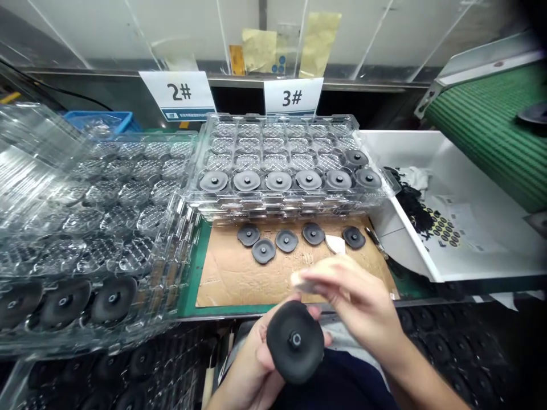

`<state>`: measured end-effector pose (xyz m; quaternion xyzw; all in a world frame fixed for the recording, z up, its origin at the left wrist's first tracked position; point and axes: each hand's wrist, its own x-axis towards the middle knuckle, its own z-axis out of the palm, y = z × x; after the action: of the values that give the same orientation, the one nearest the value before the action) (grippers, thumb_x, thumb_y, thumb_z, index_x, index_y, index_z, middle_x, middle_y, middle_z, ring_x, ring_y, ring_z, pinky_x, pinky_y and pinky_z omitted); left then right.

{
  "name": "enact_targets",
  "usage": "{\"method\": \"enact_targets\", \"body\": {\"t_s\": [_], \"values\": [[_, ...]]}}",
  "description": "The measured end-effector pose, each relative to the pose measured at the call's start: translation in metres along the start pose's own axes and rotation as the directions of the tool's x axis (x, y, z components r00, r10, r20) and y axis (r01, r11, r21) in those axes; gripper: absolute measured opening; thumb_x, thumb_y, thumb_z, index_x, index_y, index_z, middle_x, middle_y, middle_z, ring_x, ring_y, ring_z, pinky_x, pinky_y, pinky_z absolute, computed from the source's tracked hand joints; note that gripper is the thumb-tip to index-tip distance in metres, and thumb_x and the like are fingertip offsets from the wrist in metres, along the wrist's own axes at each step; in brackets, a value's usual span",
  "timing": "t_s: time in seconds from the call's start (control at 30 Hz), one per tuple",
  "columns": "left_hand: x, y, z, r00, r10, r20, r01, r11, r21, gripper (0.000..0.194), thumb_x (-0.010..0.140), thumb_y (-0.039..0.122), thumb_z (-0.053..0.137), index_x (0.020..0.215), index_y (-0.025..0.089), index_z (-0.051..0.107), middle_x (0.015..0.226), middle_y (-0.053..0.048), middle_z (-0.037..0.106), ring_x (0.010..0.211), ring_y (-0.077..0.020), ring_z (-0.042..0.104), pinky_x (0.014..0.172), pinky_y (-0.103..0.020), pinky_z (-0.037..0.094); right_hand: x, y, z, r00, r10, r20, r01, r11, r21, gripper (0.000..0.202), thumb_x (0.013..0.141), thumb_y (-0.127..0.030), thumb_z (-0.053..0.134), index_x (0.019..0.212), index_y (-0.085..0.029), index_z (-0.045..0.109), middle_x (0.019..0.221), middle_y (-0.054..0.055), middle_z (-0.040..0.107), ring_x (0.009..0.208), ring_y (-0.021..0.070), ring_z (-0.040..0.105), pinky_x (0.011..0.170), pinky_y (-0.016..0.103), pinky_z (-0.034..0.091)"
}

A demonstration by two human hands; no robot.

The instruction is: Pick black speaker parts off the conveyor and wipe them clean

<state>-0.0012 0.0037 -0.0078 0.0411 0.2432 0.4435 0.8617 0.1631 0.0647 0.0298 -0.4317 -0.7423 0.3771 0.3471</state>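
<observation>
Black studded disc (296, 347) gripped in the left hand (256, 356), right hand (359, 293) just beyond it, pinching a small blurred grey piece (310, 286), more black discs (286, 241) on cardboard (243, 279) farther off.

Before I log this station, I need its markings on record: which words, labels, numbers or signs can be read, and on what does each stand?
"2#": left white card.
"3#": right white card.
Print on the left card's blue band: too small to read.
Marks on the yellow patterned sheet in the white bin: too small to read.
</observation>
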Motion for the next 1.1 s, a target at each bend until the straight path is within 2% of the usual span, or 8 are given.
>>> {"method": "enact_targets", "body": {"t_s": [0.1,0.23,0.53,0.6,0.7,0.83,0.97,1.1], "values": [[0.001,0.0,0.001,0.997,0.036,0.067,-0.032,0.998,-0.063,0.053,0.06,0.04,0.073,0.11,0.027,0.062,0.116,-0.007,0.064,0.096,-0.0274,0.063,0.081,-0.033,0.049,-0.008,0.058,0.003,0.959,0.267,-0.096,-0.268,0.963,0.003,0.02,0.085,-0.023,0.052,0.099,-0.024,0.066,0.097,0.003,0.065,0.088,0.0171,0.059,0.074,0.028,0.048],[0.0,-0.004,0.002,0.994,0.048,0.099,-0.038,0.995,-0.096,0.05,0.062,0.043,0.069,0.109,0.029,0.062,0.112,-0.005,0.066,0.094,-0.0251,0.064,0.079,-0.032,0.05,-0.029,0.112,0.032,0.937,0.322,-0.135,-0.327,0.945,-0.011,0.023,0.08,-0.024,0.052,0.097,-0.019,0.067,0.102,0.01,0.06,0.091,0.0229,0.059,0.072,0.036,0.05],[0.003,-0.01,0.015,0.996,0.062,0.072,-0.072,0.987,0.147,0.053,0.079,0.058,0.036,0.129,0.038,0.037,0.112,-0.004,0.062,0.091,-0.0237,0.065,0.076,-0.033,0.05,-0.065,0.075,0.026,0.945,0.299,-0.13,-0.283,0.951,0.123,0.023,0.085,-0.017,0.044,0.089,-0.022,0.066,0.089,0.004,0.064,0.086,0.0169,0.06,0.077,0.029,0.048],[0.006,-0.014,0.015,0.973,0.21,0.091,-0.229,0.883,0.409,0.066,0.079,0.053,0.046,0.135,0.039,0.015,0.116,-0.005,0.057,0.094,-0.0217,0.062,0.082,-0.035,0.048,-0.073,0.07,0.024,0.945,0.306,-0.117,-0.288,0.946,0.147,0.023,0.085,-0.014,0.045,0.088,-0.022,0.066,0.086,0.003,0.065,0.083,0.0155,0.061,0.075,0.026,0.048],[0.01,-0.021,0.012,0.873,0.434,0.224,-0.424,0.444,0.79,0.093,0.073,0.028,0.065,0.136,0.036,-0.003,0.124,-0.008,0.047,0.11,-0.0219,0.052,0.097,-0.039,0.039,-0.085,0.066,0.022,0.931,0.334,-0.145,-0.308,0.934,0.18,0.02,0.085,-0.013,0.047,0.086,-0.022,0.065,0.083,0.002,0.064,0.079,0.0141,0.06,0.07,0.023,0.047],[0.011,-0.027,0.008,0.774,0.46,0.434,-0.508,0.043,0.86,0.107,0.068,0.005,0.065,0.135,0.032,-0.014,0.122,-0.013,0.047,0.11,-0.024,0.05,0.091,-0.046,0.044,-0.092,0.052,0.012,0.914,0.346,-0.212,-0.299,0.928,0.223,0.016,0.085,-0.016,0.051,0.092,-0.025,0.062,0.091,0.001,0.061,0.085,0.0137,0.057,0.066,0.02,0.045],[0.01,-0.025,0.011,0.75,0.415,0.515,-0.551,-0.04,0.834,0.109,0.066,0.005,0.068,0.136,0.029,-0.012,0.12,-0.015,0.049,0.11,-0.0251,0.05,0.09,-0.048,0.044,-0.09,0.032,-0.006,0.923,0.307,-0.232,-0.201,0.898,0.391,0.017,0.084,-0.016,0.055,0.094,-0.029,0.06,0.089,-0.001,0.058,0.082,0.0109,0.054,0.069,0.019,0.044],[0.007,-0.022,0.02,0.831,0.369,0.417,-0.463,0.041,0.886,0.108,0.068,0.012,0.069,0.134,0.037,-0.012,0.12,-0.01,0.049,0.111,-0.0244,0.049,0.092,-0.046,0.041,-0.083,0.018,-0.016,0.956,0.29,-0.054,-0.229,0.844,0.484,0.015,0.082,-0.018,0.059,0.093,-0.029,0.062,0.082,-0.002,0.06,0.074,0.0109,0.054,0.067,0.021,0.043]]}}
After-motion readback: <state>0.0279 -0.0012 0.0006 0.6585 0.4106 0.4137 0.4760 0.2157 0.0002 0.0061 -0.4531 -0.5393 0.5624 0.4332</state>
